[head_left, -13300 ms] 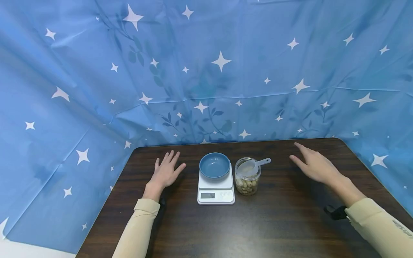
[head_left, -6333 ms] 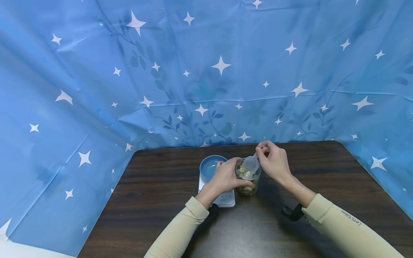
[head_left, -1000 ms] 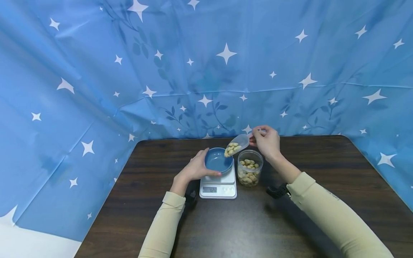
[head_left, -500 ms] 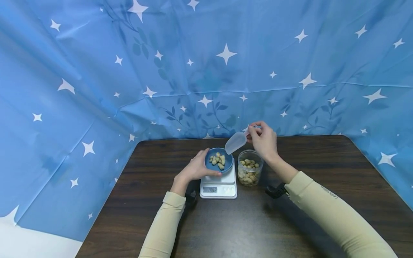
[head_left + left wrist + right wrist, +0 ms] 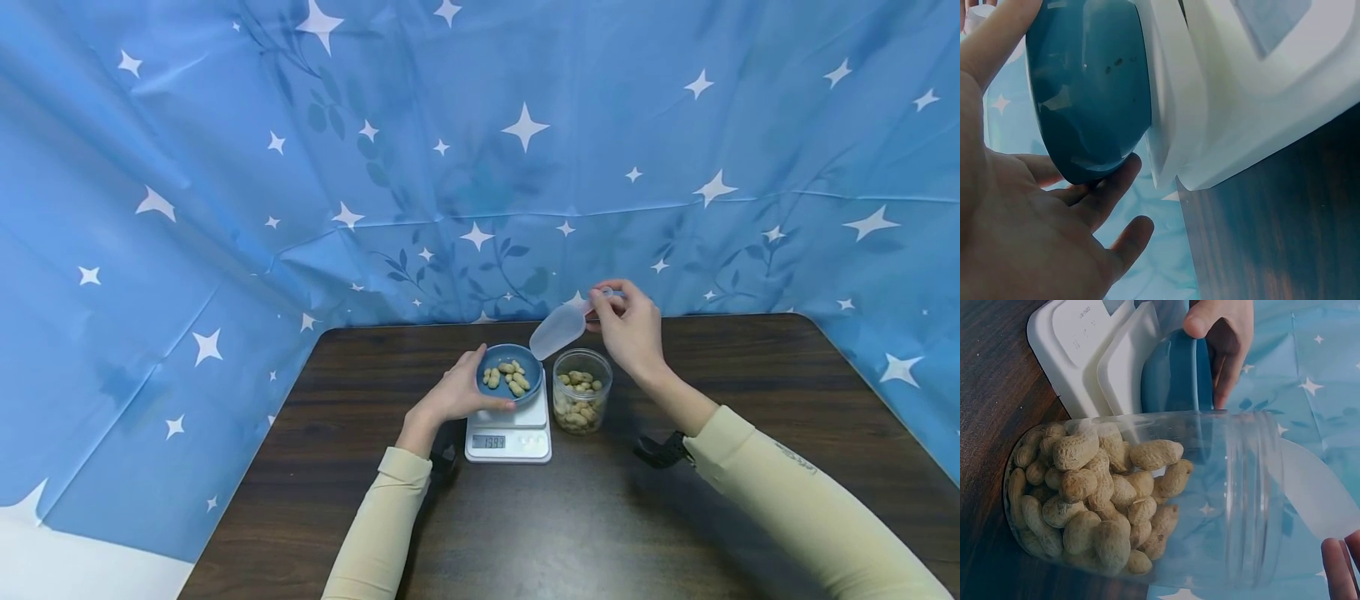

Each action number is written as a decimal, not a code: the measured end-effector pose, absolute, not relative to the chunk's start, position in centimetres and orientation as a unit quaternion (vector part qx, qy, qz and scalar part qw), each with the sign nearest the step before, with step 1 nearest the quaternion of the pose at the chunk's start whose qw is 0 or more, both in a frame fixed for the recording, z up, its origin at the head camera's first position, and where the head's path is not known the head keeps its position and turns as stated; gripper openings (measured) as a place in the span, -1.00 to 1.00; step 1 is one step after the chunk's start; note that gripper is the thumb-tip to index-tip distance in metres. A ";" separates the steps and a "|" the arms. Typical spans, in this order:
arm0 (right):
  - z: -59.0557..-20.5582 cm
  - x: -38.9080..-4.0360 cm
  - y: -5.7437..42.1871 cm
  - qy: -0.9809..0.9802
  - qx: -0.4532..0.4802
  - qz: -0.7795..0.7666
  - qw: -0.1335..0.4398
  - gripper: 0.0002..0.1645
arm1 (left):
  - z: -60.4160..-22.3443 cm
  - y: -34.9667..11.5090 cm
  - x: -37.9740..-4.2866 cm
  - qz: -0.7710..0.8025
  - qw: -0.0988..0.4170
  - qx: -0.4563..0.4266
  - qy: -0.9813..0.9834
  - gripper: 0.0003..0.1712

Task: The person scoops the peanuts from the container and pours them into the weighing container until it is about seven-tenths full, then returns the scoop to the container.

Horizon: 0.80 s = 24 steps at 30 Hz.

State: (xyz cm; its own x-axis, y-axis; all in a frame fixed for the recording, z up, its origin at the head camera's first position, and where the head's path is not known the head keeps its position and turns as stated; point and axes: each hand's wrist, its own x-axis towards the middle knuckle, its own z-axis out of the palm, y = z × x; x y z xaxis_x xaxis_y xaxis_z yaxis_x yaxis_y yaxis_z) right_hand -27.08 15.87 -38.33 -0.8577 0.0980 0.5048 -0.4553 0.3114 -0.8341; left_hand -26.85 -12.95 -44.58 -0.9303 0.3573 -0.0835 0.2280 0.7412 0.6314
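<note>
A blue bowl (image 5: 531, 368) with several peanuts (image 5: 517, 387) in it sits on a white kitchen scale (image 5: 517, 450). My left hand (image 5: 452, 393) holds the bowl from the left, thumb on the near side and fingers round the far side. To the bowl's upper right, my right hand (image 5: 628, 329) pinches the handle of a translucent white scoop (image 5: 557, 332), tilted down towards the bowl rim and holding no peanuts. Right of the scale stands a clear, lidless jar (image 5: 1235, 500), roughly half full of peanuts (image 5: 1079, 487).
Dark wood-grain table (image 5: 570, 525) lies under everything, its far edge just beyond the hands. A blue star-patterned cloth (image 5: 420, 183) hangs behind and to the left. Lit digits show on the scale's display (image 5: 490, 442), too small to read surely.
Peanuts have dropped from the scoop into the bowl, and the scale's digits have changed. My right hand has drawn slightly back right with the emptied scoop. Earlier, my left hand was at the jar.
</note>
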 end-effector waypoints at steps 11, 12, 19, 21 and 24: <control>-37.4 -26.1 17.1 -0.757 0.140 0.583 0.260 -0.68 | -44.5 -13.1 -27.1 0.320 0.108 0.163 0.927 0.44; -37.4 -26.0 17.3 -0.757 0.140 0.583 0.261 -0.68 | -44.5 -13.1 -27.1 0.321 0.107 0.163 0.927 0.44; -37.3 -25.5 18.3 -0.767 0.127 0.569 0.268 -0.70 | -44.3 -12.7 -26.8 0.346 0.068 0.175 0.919 0.36; -37.3 -25.4 18.5 -0.770 0.131 0.562 0.273 -0.72 | -44.1 -12.4 -26.6 0.352 0.059 0.181 0.916 0.33; -37.4 -25.2 18.6 -0.772 0.141 0.552 0.281 -0.75 | -43.9 -11.9 -26.4 0.355 0.043 0.195 0.913 0.28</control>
